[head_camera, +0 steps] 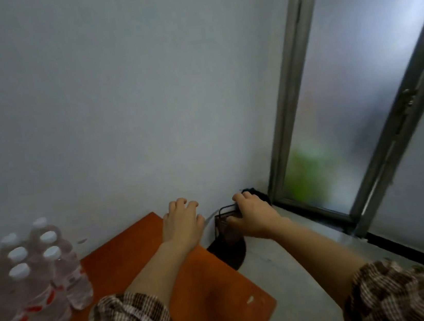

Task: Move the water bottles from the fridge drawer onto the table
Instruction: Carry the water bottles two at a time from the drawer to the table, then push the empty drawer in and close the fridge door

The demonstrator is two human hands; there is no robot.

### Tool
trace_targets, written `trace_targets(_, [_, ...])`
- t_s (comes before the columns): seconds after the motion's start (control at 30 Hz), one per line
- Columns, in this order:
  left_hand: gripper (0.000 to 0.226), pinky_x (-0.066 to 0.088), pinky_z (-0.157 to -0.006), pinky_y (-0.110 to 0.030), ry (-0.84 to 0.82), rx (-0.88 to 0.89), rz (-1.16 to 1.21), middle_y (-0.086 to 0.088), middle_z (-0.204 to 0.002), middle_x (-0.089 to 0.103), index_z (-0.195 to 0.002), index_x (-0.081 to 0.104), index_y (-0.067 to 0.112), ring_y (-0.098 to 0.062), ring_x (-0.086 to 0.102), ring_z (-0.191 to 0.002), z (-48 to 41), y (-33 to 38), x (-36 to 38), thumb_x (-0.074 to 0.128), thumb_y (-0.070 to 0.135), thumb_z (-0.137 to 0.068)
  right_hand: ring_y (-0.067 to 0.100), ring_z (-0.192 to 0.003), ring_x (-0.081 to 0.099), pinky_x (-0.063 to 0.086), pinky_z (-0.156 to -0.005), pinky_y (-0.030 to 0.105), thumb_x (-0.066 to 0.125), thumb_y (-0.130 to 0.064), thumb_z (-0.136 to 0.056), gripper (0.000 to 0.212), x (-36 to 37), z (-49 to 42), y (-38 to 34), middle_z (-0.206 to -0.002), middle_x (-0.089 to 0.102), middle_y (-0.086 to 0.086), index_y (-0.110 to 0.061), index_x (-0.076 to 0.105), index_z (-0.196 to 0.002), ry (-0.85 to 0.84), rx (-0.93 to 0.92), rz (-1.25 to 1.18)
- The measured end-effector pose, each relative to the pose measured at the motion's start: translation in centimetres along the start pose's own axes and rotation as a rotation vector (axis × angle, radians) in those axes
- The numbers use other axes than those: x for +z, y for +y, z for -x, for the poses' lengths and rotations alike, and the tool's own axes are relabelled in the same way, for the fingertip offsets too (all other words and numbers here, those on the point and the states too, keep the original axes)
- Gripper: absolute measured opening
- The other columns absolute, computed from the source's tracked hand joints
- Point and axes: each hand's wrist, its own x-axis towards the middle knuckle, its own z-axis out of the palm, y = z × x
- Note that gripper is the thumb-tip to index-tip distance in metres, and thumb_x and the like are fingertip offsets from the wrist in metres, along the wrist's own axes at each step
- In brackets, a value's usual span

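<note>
Several clear water bottles (30,281) with white caps and red labels stand upright in a cluster on the left part of the orange table (196,291). My left hand (181,223) hovers over the table's far corner, fingers loosely bent, holding nothing. My right hand (253,216) grips the top rim of a dark wire-mesh basket (226,223) just beyond the table's right edge. No fridge drawer is in view.
A plain grey wall fills the back. A frosted glass window with a metal frame (281,124) runs down the right, above a grey sill (299,262). A dark round object (231,254) lies under the basket.
</note>
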Motion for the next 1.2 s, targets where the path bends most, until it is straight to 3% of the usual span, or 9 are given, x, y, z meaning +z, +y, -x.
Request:
trace_targets(0.43, [0.043, 0.035, -0.103, -0.041, -0.155, 0.401, 0.065, -0.010, -0.147, 0.030, -0.135, 0.046, 0.018, -0.027, 0.028, -0.134, 12.1, 32.9, 6.5, 0.044, 0.031, -0.094, 0.028, -0.119, 0.049, 0.045, -0.098, 0.045, 0.055, -0.044, -0.092, 0.054, -7.9, 27.9, 25.3, -0.134, 0.048, 0.009, -0.014, 0.040, -0.134, 0.120, 0.457, -0.008])
trace_targets(0.67, [0.042, 0.036, -0.100, -0.042, -0.221, 0.666, 0.093, -0.011, -0.142, 0.035, -0.133, 0.047, 0.016, -0.029, 0.031, -0.131, 17.7, 48.6, 9.5, 0.044, 0.030, -0.094, 0.033, -0.127, 0.042, 0.041, -0.102, 0.048, 0.052, -0.042, -0.094, 0.058, -11.1, 40.7, 35.2, -0.141, 0.042, 0.014, -0.010, 0.035, -0.139, 0.152, 0.741, 0.023])
trace_targets(0.87, [0.048, 0.032, -0.108, -0.046, -0.346, 0.841, 0.114, -0.012, -0.151, 0.028, -0.141, 0.038, 0.016, -0.030, 0.026, -0.139, 21.1, 60.9, 12.4, 0.042, 0.032, -0.096, 0.032, -0.131, 0.037, 0.038, -0.104, 0.051, 0.052, -0.043, -0.093, 0.060, -12.6, 48.1, 42.8, -0.141, 0.038, 0.012, -0.011, 0.033, -0.140, 0.176, 0.919, 0.090])
trace_targets(1.2, [0.053, 0.034, -0.107, -0.049, -0.485, 1.020, 0.107, -0.013, -0.148, 0.028, -0.144, 0.030, 0.015, -0.033, 0.027, -0.136, 21.4, 81.2, 20.8, 0.041, 0.032, -0.096, 0.032, -0.137, 0.030, 0.028, -0.111, 0.052, 0.052, -0.039, -0.094, 0.062, -15.9, 55.6, 59.5, -0.147, 0.033, 0.011, -0.011, 0.027, -0.145, 0.108, 1.250, 0.142])
